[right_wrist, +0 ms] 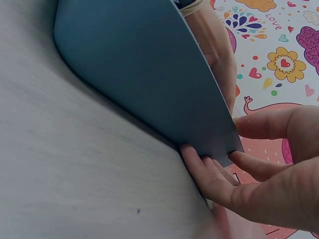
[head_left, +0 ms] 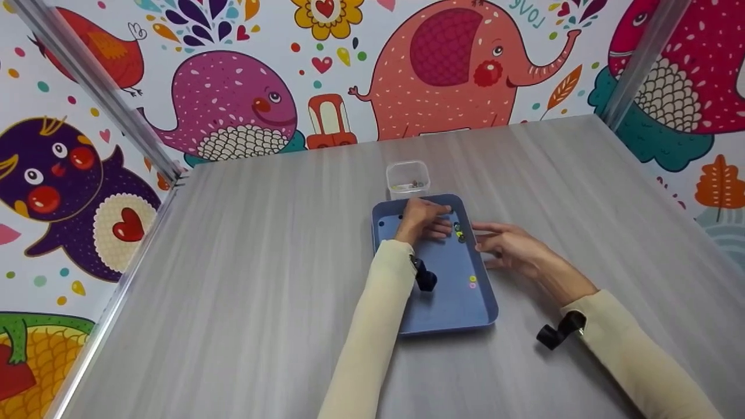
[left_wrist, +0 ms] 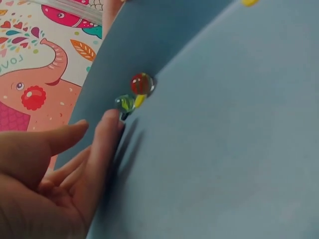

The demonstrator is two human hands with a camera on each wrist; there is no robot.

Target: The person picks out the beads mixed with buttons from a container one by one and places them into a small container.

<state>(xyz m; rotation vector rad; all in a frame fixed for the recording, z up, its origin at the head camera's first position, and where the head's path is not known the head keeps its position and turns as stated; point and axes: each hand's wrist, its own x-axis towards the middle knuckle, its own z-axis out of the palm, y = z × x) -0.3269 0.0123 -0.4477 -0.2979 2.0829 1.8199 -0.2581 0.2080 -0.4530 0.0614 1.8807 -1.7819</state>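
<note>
Marbles lie inside the blue tray at 1 o'clock. The left hand is relaxed, fingers extended, one fingertip at the green marble; the right hand, fingers straightened, touches the tray's outer side at 2 o'clock. A clear box stands outside, near 12 o'clock.

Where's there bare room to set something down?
Widest: the table left of the tray. More table between the right hand and right-side patterned wall. Inside, the tray's near end, below the yellow and pink pieces.

Crowded: tray's far right, with left hand and marbles; clear container just behind.
</note>
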